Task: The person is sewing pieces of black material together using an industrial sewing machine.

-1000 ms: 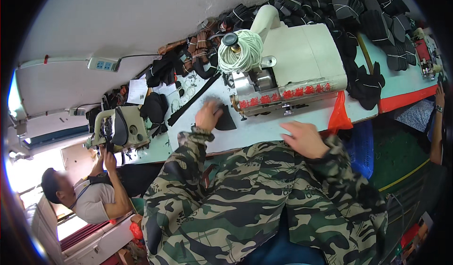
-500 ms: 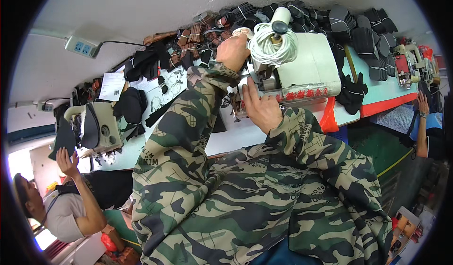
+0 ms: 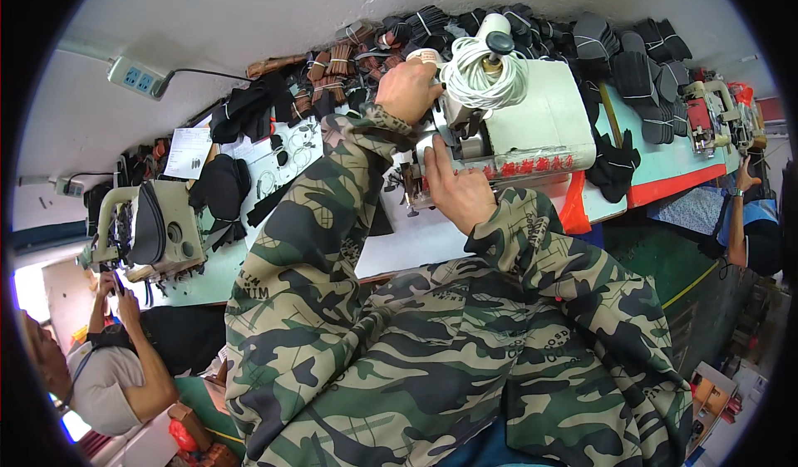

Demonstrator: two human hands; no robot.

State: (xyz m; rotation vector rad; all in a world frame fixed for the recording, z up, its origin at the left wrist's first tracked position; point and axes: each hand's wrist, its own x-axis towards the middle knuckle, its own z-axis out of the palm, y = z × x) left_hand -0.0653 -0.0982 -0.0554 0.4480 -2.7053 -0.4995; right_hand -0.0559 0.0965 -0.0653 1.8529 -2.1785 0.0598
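Observation:
A cream sewing machine [image 3: 544, 105] stands on the worktable in front of me. My left hand [image 3: 406, 91] is at the far left of its head, with curled fingers. What those fingers hold, if anything, is hidden. My right hand [image 3: 461, 194] lies against the near side of the head, its index finger stretched up toward a small dark piece [image 3: 441, 126] and the other fingers partly tucked below. I see nothing held in it. Between the hands and the machine body hangs a coil of white cord [image 3: 482, 81], just right of my left hand.
Bundles of dark and brown cut pieces [image 3: 341, 60] line the wall. Another sewing machine [image 3: 158, 230] stands at the left, where a co-worker's hands [image 3: 125, 301] are busy. At the right are a further machine [image 3: 711, 122] and another person's arm [image 3: 738, 218]. A red bag [image 3: 575, 205] hangs at the table edge.
The left co-worker's hands have come down and together below their machine, and the dark piece held up there has gone from sight. My own hands stay nearly in place; the view has shifted slightly.

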